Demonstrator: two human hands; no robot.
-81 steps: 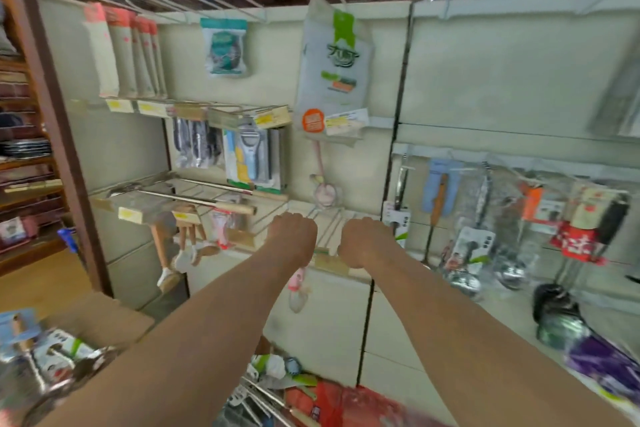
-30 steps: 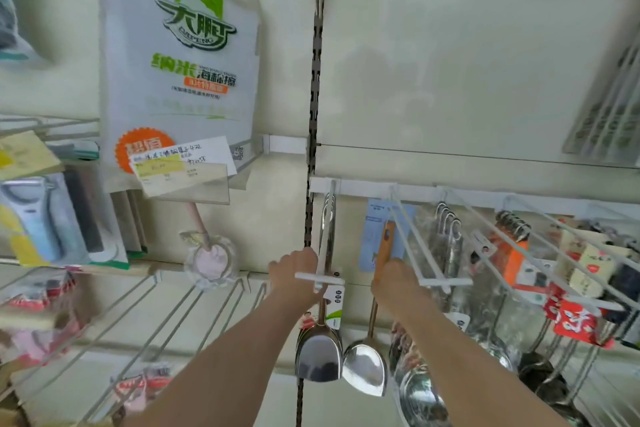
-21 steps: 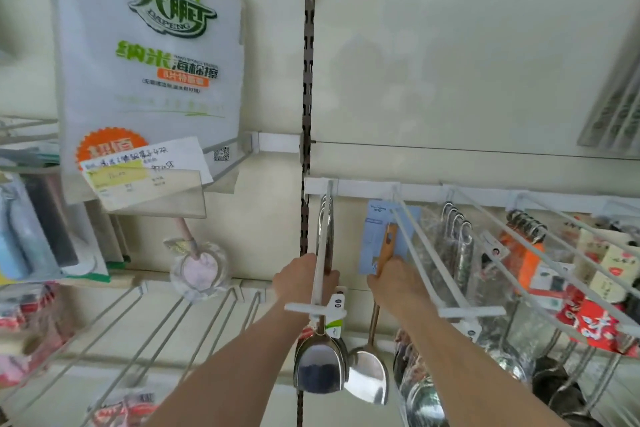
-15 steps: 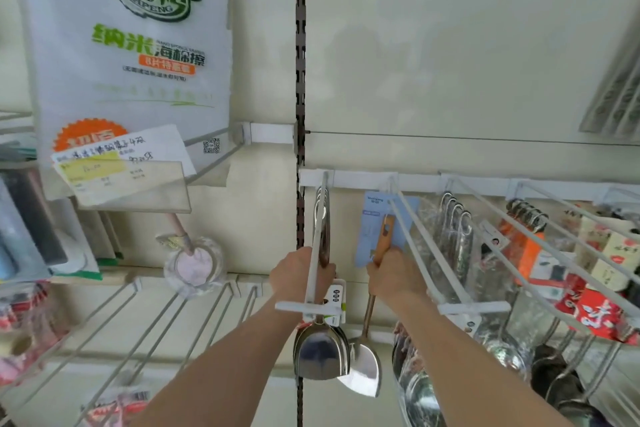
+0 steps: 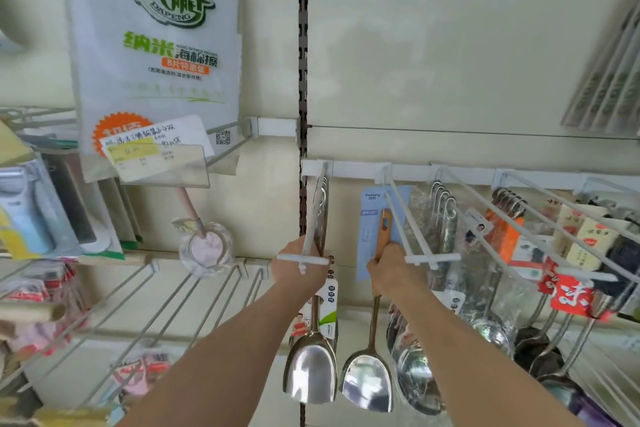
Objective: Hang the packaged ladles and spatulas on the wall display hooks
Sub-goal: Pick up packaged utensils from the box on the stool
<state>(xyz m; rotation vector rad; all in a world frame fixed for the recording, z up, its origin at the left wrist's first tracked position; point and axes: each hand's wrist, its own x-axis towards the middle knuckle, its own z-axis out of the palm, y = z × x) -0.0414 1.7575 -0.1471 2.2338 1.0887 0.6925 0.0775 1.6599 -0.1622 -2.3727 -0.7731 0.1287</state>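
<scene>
Shop wall of pale panels, seen from below, with a slotted upright down the centre and a white rail of wire hooks across mid-frame.

Centre: left hand, fingers curled round the shaft of a steel spatula that hangs from the left hook. Its loop end sits far back on the wire among others of its kind, and its carded sleeve shows below the fist.

Right of centre: right hand, closed round the handle of a wood-handled spatula. The blade points down; the handle tip is raised against a blue card, touching or just beside the lower wire of the second hook. Whether the handle's hole is already over that wire cannot be told.

Right half of frame: ladles and further packaged utensils crowd the remaining hooks, bowls hanging low.

Upper left: sponge bag with a price card. Lower left: bare hooks slanting out from the wall.

Progress, as judged: most stock appears hung. The steel spatula looks seated and needs only release, whereas the wood-handled one seems mid-placement, to be slid back and let go. No unhung stock is in view, so what is left beyond this pair cannot be judged.
</scene>
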